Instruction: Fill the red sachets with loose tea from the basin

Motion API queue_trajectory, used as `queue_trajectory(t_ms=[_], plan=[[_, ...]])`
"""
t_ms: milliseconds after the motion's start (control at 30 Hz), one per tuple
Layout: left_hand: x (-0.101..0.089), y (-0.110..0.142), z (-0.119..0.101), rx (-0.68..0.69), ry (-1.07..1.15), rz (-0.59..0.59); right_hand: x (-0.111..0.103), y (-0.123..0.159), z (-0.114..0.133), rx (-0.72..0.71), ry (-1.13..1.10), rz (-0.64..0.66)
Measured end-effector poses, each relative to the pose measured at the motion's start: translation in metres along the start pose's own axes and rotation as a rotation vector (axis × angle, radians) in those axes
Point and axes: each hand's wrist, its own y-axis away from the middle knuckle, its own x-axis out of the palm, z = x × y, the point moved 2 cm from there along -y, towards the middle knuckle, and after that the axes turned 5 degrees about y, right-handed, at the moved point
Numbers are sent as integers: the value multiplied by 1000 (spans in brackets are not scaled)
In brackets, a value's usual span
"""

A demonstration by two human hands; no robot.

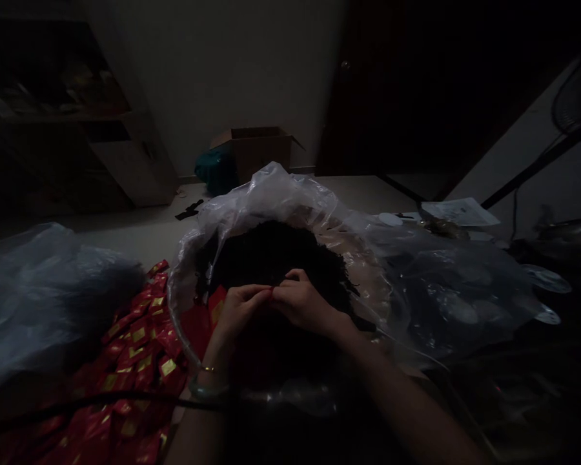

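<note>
Packet (271, 292) shows as a red sliver pinched between our left hand (239, 310) and right hand (304, 302), both narrowly closed, over the dark heap (275, 252).

Before me, dimly lit: plain pale wall (232, 64); dark brown flat door (397, 110), round metal knob (345, 65); pale smooth floor (150, 231); left, open-shelved cabinet (126, 161).

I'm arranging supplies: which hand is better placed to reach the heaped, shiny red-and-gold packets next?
Probably the left hand: it is nearer those packets, on the same side; the right hand is farther across.
</note>
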Motion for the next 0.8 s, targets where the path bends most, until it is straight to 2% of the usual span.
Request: queue_trajectory(t_ms=[133,233,367,433,533,600,733,800], plan=[[1,3,-2,55,-40,-20,-1,-2,3,41,-14,110],[5,4,-2,158,-102,-43,-4,-4,7,143,-94,214],[14,4,2,321,-192,-71,-9,-9,16,360,-110,464],[19,3,4,379,-226,-57,-12,-11,18,399,-36,574],[22,4,4,410,-221,-17,-18,-11,17,370,-39,612],[20,4,2,383,-185,46,-22,-9,17,317,-101,604],[12,6,0,202,-120,230,-29,-3,21,172,-129,551],[9,7,0,129,-132,281,-31,-2,24,103,-83,534]])
